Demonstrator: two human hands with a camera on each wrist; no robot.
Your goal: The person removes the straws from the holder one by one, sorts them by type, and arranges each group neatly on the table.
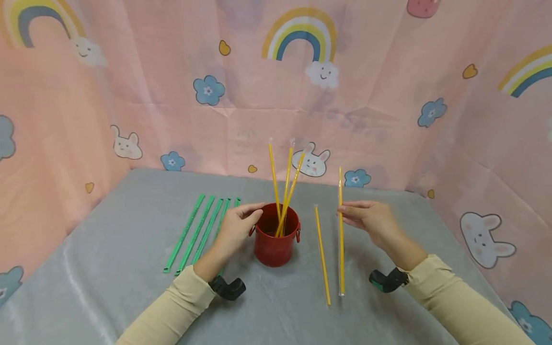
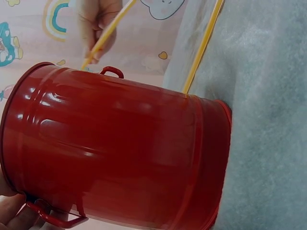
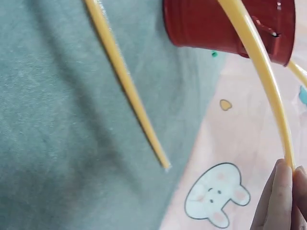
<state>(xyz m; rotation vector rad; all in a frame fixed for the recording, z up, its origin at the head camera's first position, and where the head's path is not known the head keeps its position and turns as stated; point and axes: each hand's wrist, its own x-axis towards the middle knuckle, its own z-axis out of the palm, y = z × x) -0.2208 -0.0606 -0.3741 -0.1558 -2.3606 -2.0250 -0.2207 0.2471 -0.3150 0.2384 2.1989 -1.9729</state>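
1. The left hand (image 1: 235,227) holds the red bucket (image 1: 273,251) at its left side; a steady, light grip should prevent tipping.
2. The right hand (image 1: 375,220), well apart from the left, pinches one yellow straw (image 1: 341,254) right of the bucket; soft pressure seems best, since it may bend.
3. Avoid disturbing the three leaning straws (image 1: 272,167) inside, or the lying straw (image 1: 322,258) between.

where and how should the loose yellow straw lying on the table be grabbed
I'd pinch the yellow straw near its middle, coming from above and closing across its width. It is thin, straight and lies flat, with bare gray cloth along both sides there; the red bucket stands to its left. The right hand pinches another straw.
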